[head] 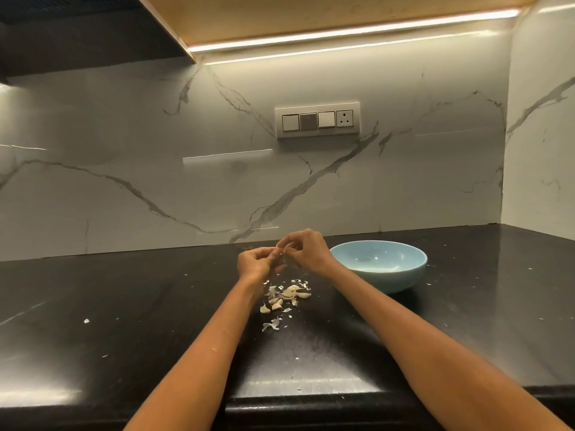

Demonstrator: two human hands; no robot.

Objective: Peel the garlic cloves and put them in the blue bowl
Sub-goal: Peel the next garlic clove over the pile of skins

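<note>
Papery white skin is what I'm working at: both my hands are raised together over the black counter (124, 306), fingertips meeting on one small garlic clove (281, 251) that shows only as a pale sliver between them. My left hand (256, 262) has its fingers curled round the clove to steady it, and my right hand (306, 248) pinches at its far end, where I judge the skin is coming away. The clove is too small and too covered for me to tell how much peel is left on it.

The blue bowl (404, 275) stands just to the right of my right hand, and as far as I can see its inside holds nothing yet. Nearer to me, below my hands, lies the pile of cloves and loose skins (286, 295), with a few stray flakes (272, 325) nearer still.

To do this well I should keep the left grip firm but light, so the clove does not shoot out, and let the right thumbnail catch the skin at the tip and draw it off in one strip. The peel should drop onto the counter, not toward the bowl. Only a clean clove should cross the short way right and go in over the rim.
</note>
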